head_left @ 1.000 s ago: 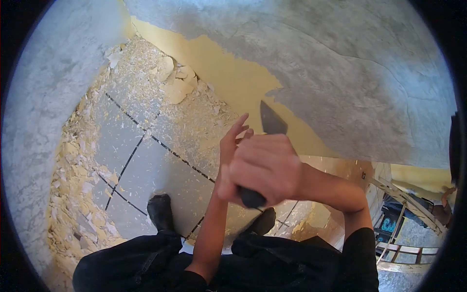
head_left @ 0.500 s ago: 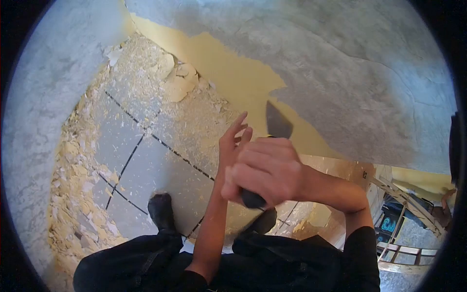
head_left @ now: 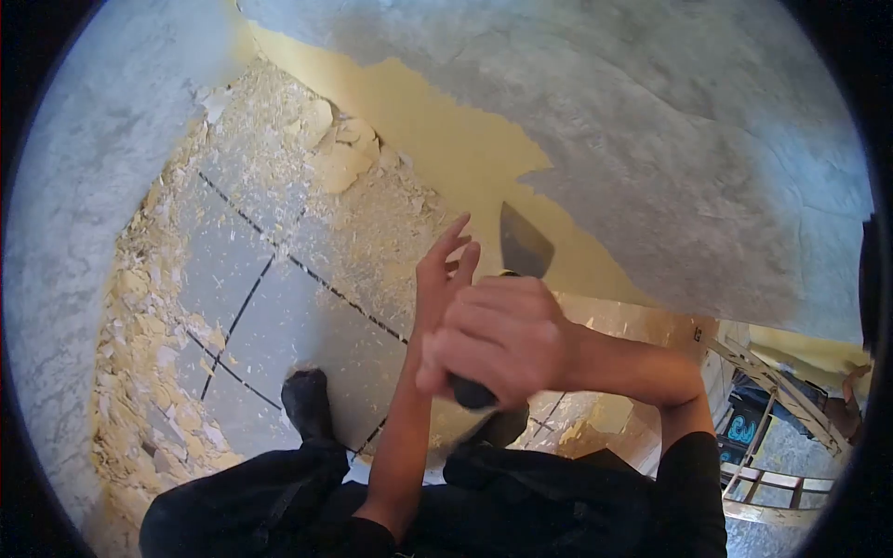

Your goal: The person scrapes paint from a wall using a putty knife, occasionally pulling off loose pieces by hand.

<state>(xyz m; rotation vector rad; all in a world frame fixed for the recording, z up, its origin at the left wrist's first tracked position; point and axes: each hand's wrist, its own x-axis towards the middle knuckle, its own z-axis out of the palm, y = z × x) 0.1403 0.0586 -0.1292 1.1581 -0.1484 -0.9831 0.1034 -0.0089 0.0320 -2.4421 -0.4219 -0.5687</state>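
Note:
A scraper (head_left: 524, 244) with a wide metal blade and dark handle is in my right hand (head_left: 502, 335), whose fingers wrap round the grip. Its blade points up and away from me, overlapping the yellow lower band of the wall (head_left: 465, 139). Above that band the wall is bare grey, with a ragged border between the two. My left hand (head_left: 446, 265) is raised just left of the right one, fingers apart and holding nothing. Part of its palm is hidden behind my right hand.
Yellow and white flakes (head_left: 149, 363) cover the grey tiled floor along the left wall. Larger peeled pieces (head_left: 344, 153) lie in the corner. My shoes (head_left: 307, 400) stand on the tiles. At right are a wooden ladder (head_left: 777, 381) and part of another person (head_left: 848, 400).
My right hand and the scraper have shifted slightly down and to the left. The left hand has barely moved.

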